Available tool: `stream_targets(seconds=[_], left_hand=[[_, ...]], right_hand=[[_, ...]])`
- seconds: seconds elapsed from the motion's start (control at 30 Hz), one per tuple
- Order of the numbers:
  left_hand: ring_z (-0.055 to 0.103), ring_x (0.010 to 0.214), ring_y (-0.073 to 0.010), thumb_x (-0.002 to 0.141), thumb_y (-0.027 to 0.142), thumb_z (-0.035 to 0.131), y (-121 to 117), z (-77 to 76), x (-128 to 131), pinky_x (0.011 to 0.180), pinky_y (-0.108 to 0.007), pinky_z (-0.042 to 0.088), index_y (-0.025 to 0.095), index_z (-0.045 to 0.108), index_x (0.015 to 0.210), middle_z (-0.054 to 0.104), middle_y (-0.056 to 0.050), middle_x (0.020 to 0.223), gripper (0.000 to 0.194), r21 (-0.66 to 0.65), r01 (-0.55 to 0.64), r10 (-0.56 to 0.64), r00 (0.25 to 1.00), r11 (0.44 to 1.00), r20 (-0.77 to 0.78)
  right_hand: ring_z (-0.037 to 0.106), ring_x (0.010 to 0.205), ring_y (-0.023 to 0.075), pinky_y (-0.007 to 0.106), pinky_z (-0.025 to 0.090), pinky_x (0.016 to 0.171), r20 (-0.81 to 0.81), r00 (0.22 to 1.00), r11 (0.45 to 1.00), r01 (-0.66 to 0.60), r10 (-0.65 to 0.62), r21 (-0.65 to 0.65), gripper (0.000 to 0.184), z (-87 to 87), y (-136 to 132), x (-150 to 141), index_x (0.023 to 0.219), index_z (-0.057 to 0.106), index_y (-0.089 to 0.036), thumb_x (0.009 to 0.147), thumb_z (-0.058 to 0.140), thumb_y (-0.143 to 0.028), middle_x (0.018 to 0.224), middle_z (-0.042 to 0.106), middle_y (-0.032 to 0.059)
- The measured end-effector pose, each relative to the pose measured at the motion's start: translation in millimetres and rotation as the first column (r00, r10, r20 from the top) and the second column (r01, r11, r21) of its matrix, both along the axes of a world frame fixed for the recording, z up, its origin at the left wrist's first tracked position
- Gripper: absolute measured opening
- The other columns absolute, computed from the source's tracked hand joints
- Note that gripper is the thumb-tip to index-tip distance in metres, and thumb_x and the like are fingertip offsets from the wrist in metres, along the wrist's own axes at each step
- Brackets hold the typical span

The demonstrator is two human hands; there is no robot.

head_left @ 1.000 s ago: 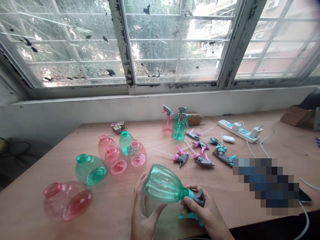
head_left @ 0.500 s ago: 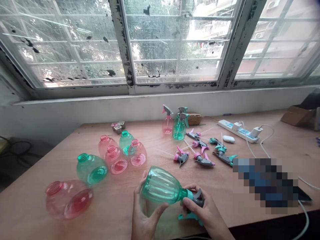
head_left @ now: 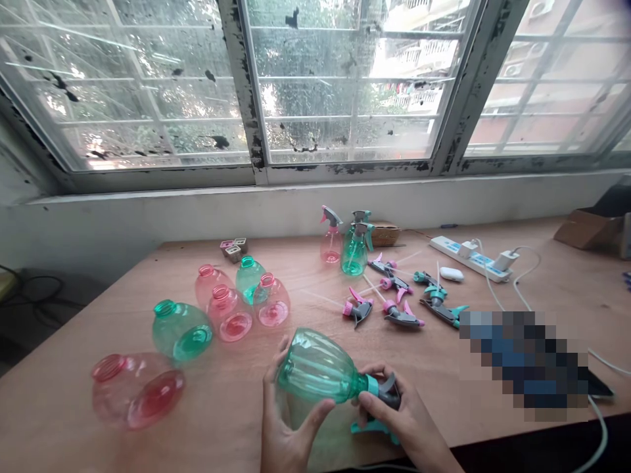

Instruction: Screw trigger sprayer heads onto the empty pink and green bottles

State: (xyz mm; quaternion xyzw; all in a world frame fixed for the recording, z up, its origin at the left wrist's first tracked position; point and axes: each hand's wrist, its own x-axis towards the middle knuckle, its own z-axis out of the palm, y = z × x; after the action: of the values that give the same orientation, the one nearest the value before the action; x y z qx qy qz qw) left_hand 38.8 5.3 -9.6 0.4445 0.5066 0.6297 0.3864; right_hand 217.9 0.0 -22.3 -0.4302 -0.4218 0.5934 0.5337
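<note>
Left hand (head_left: 288, 433) round tilted green bottle (head_left: 318, 365), contents indistinct, right hand (head_left: 405, 415) round its spray head (head_left: 390, 396)

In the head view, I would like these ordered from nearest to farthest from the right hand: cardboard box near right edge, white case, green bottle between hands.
1. Green bottle: held tilted, its neck at the right hand.
2. White case: beyond that hand, to its right.
3. Cardboard box: farthest, near the view's right edge.
</note>
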Motion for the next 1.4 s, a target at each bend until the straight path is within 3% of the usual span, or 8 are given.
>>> stream_targets(seconds=[0.1, 0.2, 0.47, 0.7, 0.97, 1.1, 1.27, 1.4], left_hand=[[0.038, 0.145, -0.0335, 0.067, 0.036, 0.088, 3.6, -5.0, -2.4, 0.122, -0.047, 0.027, 0.033, 0.055, 0.133, 0.045, -0.006, 0.154, 0.074, 0.072, 0.005, 0.000, 0.998, 0.997, -0.064], [0.042, 0.143, -0.0335, 0.070, 0.036, 0.086, 4.8, -7.6, -3.1, 0.121, -0.049, 0.027, 0.030, 0.054, 0.135, 0.052, -0.007, 0.148, 0.073, 0.023, 0.031, -0.028, 0.995, 0.999, -0.095], [0.047, 0.137, -0.0347, 0.073, 0.045, 0.081, 0.8, -4.0, 0.7, 0.118, -0.050, 0.032, 0.025, 0.049, 0.138, 0.054, -0.010, 0.144, 0.075, -0.057, 0.041, -0.041, 0.999, 0.998, -0.010], [0.043, 0.142, -0.0322, 0.075, 0.036, 0.082, 4.1, -7.0, -3.3, 0.121, -0.047, 0.028, 0.030, 0.055, 0.134, 0.050, -0.006, 0.150, 0.065, 0.005, 0.058, -0.058, 0.998, 0.998, -0.022], [0.046, 0.139, -0.0336, 0.071, 0.048, 0.083, 1.7, -9.7, 0.5, 0.117, -0.044, 0.035, 0.026, 0.054, 0.132, 0.057, -0.009, 0.143, 0.070, -0.025, 0.078, -0.074, 0.990, 0.997, 0.121], [0.048, 0.138, -0.0323, 0.075, 0.043, 0.081, 5.0, -11.1, -1.1, 0.117, -0.046, 0.035, 0.027, 0.054, 0.130, 0.057, -0.009, 0.142, 0.063, -0.058, 0.050, -0.044, 0.994, 0.997, 0.105], [0.037, 0.146, -0.0305, 0.079, 0.040, 0.078, 4.0, -5.0, -4.9, 0.122, -0.043, 0.028, 0.031, 0.057, 0.134, 0.049, -0.004, 0.152, 0.060, -0.011, 0.092, -0.092, 0.996, 0.996, 0.019], [0.043, 0.142, -0.0315, 0.080, 0.045, 0.076, -1.3, -3.2, -2.5, 0.121, -0.044, 0.030, 0.030, 0.052, 0.138, 0.055, -0.007, 0.147, 0.065, -0.004, 0.088, -0.087, 0.996, 0.996, 0.032]], right_hand=[[0.068, 0.056, 0.0178, 0.029, 0.054, 0.059, -0.027, 1.000, 1.000, 0.011, -0.011, 0.010, 0.041, -1.4, 1.8, 2.2, 0.097, 0.063, -0.017, 0.077, 0.083, -0.046, 0.063, 0.072, -0.0004], [0.068, 0.056, 0.0162, 0.027, 0.053, 0.058, -0.055, 0.997, 0.999, 0.046, -0.045, 0.003, 0.040, -2.4, 3.1, 3.2, 0.098, 0.063, -0.017, 0.078, 0.083, -0.046, 0.067, 0.075, 0.0015], [0.067, 0.057, 0.0171, 0.027, 0.054, 0.060, -0.032, 0.996, 0.996, 0.088, -0.089, -0.012, 0.043, -1.4, 1.0, 0.9, 0.099, 0.063, -0.017, 0.076, 0.084, -0.047, 0.060, 0.073, 0.0001], [0.066, 0.056, 0.0171, 0.028, 0.057, 0.058, -0.070, 0.988, 0.990, 0.141, -0.141, -0.015, 0.043, 0.4, 1.8, -1.9, 0.100, 0.063, -0.018, 0.075, 0.085, -0.046, 0.061, 0.072, -0.0007], [0.066, 0.055, 0.0158, 0.028, 0.058, 0.058, -0.059, 0.984, 0.985, 0.170, -0.169, 0.016, 0.042, -0.7, 1.1, -3.1, 0.099, 0.064, -0.019, 0.074, 0.085, -0.045, 0.063, 0.069, -0.0023], [0.065, 0.055, 0.0164, 0.029, 0.059, 0.059, -0.037, 0.986, 0.986, 0.166, -0.166, 0.016, 0.042, -2.0, 1.1, -3.4, 0.098, 0.064, -0.018, 0.075, 0.084, -0.047, 0.061, 0.069, -0.0020], [0.065, 0.055, 0.0166, 0.029, 0.058, 0.059, -0.021, 0.984, 0.985, 0.175, -0.174, 0.015, 0.042, -1.9, 1.1, -3.6, 0.098, 0.064, -0.019, 0.075, 0.084, -0.047, 0.060, 0.070, -0.0019], [0.065, 0.056, 0.0171, 0.029, 0.057, 0.058, 0.014, 0.986, 0.985, 0.168, -0.168, 0.027, 0.042, 0.2, -0.6, -5.4, 0.096, 0.065, -0.018, 0.074, 0.084, -0.048, 0.060, 0.069, -0.0019]])
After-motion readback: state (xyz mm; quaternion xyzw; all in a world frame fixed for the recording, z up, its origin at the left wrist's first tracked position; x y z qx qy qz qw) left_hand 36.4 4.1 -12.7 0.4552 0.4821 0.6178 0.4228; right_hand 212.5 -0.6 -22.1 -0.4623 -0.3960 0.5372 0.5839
